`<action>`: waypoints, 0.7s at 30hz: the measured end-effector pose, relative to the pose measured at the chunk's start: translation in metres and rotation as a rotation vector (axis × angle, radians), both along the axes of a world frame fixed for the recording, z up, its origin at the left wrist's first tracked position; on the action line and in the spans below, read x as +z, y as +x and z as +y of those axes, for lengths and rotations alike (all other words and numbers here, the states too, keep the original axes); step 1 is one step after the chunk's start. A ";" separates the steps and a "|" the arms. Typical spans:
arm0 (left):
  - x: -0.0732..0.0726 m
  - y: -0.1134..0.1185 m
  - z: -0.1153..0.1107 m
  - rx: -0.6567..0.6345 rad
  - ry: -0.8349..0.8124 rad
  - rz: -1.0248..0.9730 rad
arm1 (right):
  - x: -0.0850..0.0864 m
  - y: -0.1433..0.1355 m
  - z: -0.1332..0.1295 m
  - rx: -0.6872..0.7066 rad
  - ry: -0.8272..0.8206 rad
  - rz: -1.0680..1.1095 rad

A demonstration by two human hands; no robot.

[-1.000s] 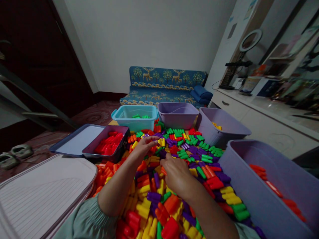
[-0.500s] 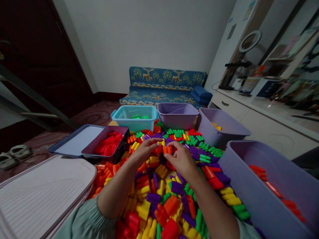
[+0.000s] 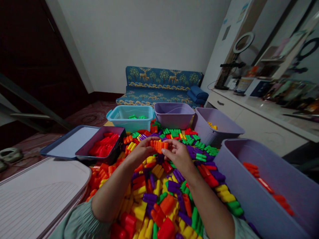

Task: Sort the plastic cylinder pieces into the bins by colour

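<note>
From afar, I pinch orange blocks (image 3: 159, 146) with left hand (image 3: 142, 152) and right hand (image 3: 179, 156) above a multicoloured pile (image 3: 173, 186); level, even pressure should serve best.

right hand (image 3: 180, 156): raised from block pile (image 3: 149, 198) to frame centre | orange blocks (image 3: 159, 146): formerly apart, now one row meeting left hand (image 3: 143, 151)

Held blocks (image 3: 159, 146) are orange; pile's (image 3: 149, 198) red, orange, yellow, green, purple. Lilac tubs (image 3: 171, 123), aqua tub (image 3: 129, 125), blue deer-and-tree sofa (image 3: 147, 89). Door's (image 3: 37, 66) dark brown I think, kinda dim there.
</note>
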State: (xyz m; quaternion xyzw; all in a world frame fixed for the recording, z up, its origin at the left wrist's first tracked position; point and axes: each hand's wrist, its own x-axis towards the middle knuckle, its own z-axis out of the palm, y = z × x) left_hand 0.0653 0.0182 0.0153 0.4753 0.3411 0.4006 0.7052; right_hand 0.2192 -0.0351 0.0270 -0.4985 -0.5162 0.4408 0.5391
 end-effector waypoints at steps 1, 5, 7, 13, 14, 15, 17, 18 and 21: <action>0.000 0.000 0.000 0.010 -0.001 -0.002 | 0.002 -0.001 -0.002 0.006 0.007 -0.008; 0.004 0.000 0.000 -0.051 -0.027 -0.092 | 0.001 -0.002 -0.003 -0.014 0.002 -0.108; 0.006 0.000 -0.002 -0.106 -0.022 -0.132 | -0.005 -0.002 -0.001 -0.033 -0.006 -0.139; 0.009 0.000 -0.010 -0.143 0.051 -0.039 | -0.014 -0.006 0.003 -0.069 -0.016 -0.043; 0.010 0.000 -0.011 -0.147 0.065 -0.029 | -0.013 -0.007 0.003 -0.054 -0.020 -0.001; 0.011 0.000 -0.012 -0.148 0.076 -0.025 | -0.011 -0.008 0.003 -0.029 -0.028 0.032; 0.012 0.000 -0.014 -0.146 0.089 -0.028 | -0.008 -0.009 0.001 0.019 -0.042 0.053; 0.013 0.000 -0.015 -0.148 0.095 -0.032 | -0.006 -0.009 0.000 0.031 -0.046 0.046; 0.014 0.002 -0.016 -0.147 0.118 -0.044 | -0.002 -0.009 -0.002 0.044 -0.062 0.046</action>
